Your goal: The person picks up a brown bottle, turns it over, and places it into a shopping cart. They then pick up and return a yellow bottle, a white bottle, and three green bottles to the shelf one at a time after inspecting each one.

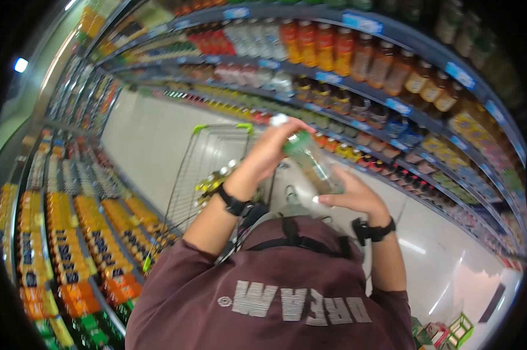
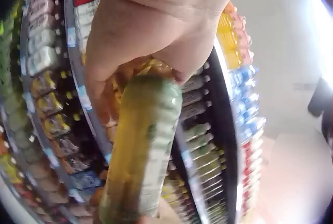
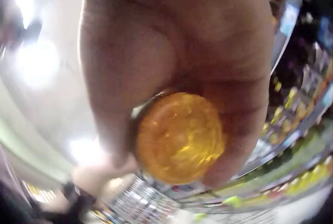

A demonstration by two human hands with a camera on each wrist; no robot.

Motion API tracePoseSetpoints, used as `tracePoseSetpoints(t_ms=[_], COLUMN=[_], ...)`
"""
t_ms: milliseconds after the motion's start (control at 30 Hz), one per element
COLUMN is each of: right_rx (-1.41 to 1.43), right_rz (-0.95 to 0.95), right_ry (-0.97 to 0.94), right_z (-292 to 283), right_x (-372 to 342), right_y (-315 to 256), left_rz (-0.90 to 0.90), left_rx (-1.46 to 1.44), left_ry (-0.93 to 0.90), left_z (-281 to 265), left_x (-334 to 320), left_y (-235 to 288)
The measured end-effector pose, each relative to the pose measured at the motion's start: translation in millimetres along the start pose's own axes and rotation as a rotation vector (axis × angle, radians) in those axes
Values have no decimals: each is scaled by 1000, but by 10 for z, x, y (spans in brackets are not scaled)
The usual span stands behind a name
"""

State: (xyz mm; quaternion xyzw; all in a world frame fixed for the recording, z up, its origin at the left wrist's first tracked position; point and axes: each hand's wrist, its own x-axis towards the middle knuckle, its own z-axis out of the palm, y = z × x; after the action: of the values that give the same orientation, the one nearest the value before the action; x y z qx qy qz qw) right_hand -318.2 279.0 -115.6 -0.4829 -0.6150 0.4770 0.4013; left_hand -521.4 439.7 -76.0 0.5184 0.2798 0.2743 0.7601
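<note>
A clear bottle with green at one end (image 1: 313, 163) is held at a slant between both hands in the head view. My left hand (image 1: 266, 149) grips its upper, green end. Around the lower end curls my right hand (image 1: 360, 195), thumb along the side. In the left wrist view, the bottle (image 2: 140, 146) shows yellowish contents and a pale label below my left hand (image 2: 156, 31). The right wrist view shows a round amber end of the bottle (image 3: 179, 138) between the thumb and fingers of my right hand (image 3: 182, 52).
A wire cart with green corners (image 1: 222, 127), holding several bottles (image 1: 217, 178), stands beyond my left forearm. Shelves of drinks (image 1: 333, 79) run along the far and right side. Rows of orange bottles (image 1: 59, 227) line the left. Green-edged boxes (image 1: 461, 331) are at lower right.
</note>
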Motion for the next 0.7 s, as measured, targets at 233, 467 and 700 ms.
tracePoseSetpoints(t_ms=[233,467,700], right_rx=[-477,-15,-83], right_rz=[198,551,1115], right_ry=[7,64,448], right_z=[524,816,343], right_x=[-10,55,-2182], right_y=[960,2014,4050], left_rz=[-563,-366,-92], left_rx=[-159,-33,-635], left_ry=[196,608,1064], left_z=[-852,-2453,-4724], left_x=[-657,-1035,-1305], left_y=[-1087,-1257,-1718])
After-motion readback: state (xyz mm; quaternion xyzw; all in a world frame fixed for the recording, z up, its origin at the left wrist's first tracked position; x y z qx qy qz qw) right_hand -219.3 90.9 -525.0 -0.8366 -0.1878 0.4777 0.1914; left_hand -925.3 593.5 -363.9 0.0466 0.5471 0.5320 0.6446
